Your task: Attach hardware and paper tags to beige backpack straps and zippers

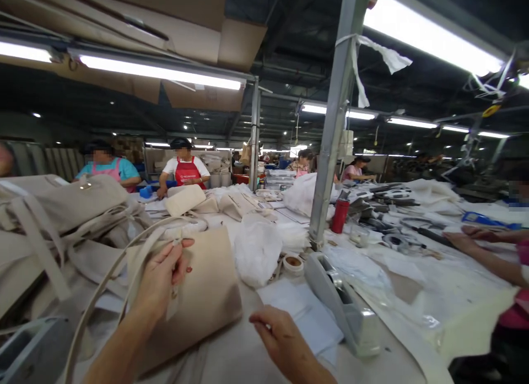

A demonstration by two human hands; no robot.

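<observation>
A beige handbag [209,287] lies on the white worktable [397,367] in front of me, its long straps [103,290] curving off to the left. My left hand [161,276] pinches a small tag or zipper pull at the bag's top edge. My right hand [276,331] hovers with fingers closed just right of the bag, beside a sheet of white paper [303,315]. Whether anything small sits in it I cannot tell.
A grey tape dispenser [345,304] and a tape roll [293,263] sit right of the paper. A metal post [330,130] rises mid-table with a red bottle [339,215] by it. More beige bags [61,207] pile at left. A co-worker's arms [483,249] reach in from the right; other people sit across.
</observation>
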